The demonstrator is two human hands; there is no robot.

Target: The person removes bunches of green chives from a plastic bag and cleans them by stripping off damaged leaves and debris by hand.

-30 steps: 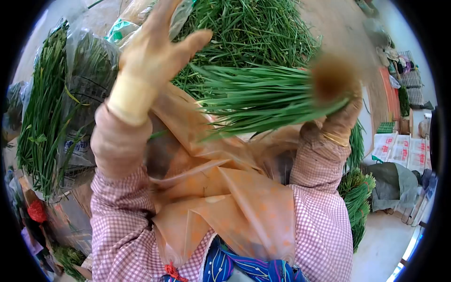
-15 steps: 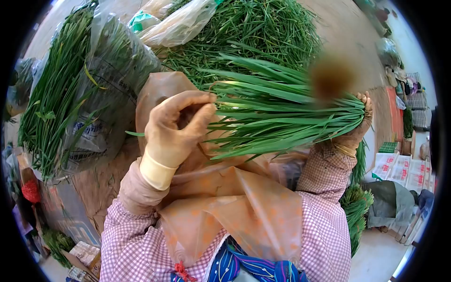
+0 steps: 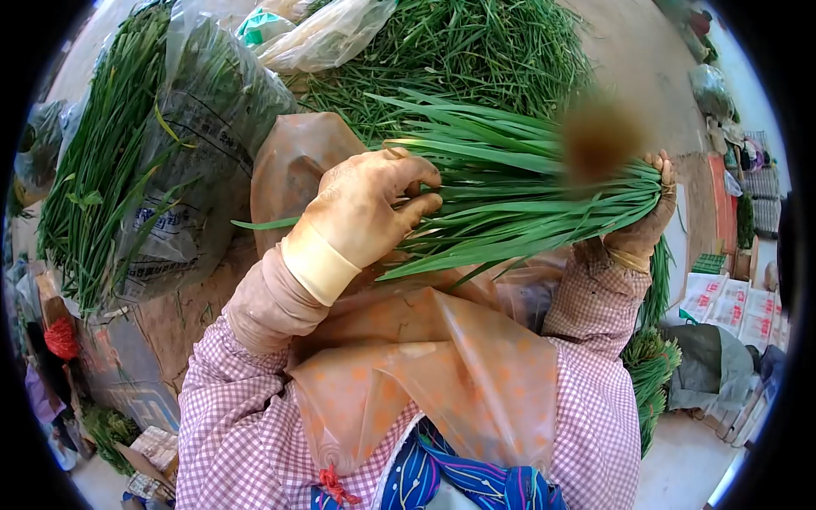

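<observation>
My right hand (image 3: 659,200), in a stained glove, is closed around the gathered base of a bunch of long flat green chives (image 3: 527,183). The leaves fan out leftward above my lap, and a dark blur hides part of them. At the leaf tips is my left hand (image 3: 370,204), in a pale soiled glove with a cream cuff. Its fingers are curled, with a small gap between thumb and forefinger; nothing shows held there. One green leaf (image 3: 268,224) juts out left from behind that hand. A translucent orange-dotted apron (image 3: 425,365) covers my front.
A large heap of loose green leaves (image 3: 476,51) lies ahead. At left stands a clear plastic bag (image 3: 183,170) packed with upright chives. Another crumpled plastic bag (image 3: 331,38) rests beside the heap. More bunches (image 3: 650,374) lie by my right side, near printed white packages (image 3: 722,302).
My left hand has moved right, further over the leaf tips, and its thumb and forefinger have parted slightly. My right hand keeps its hold on the bunch in nearly the same place.
</observation>
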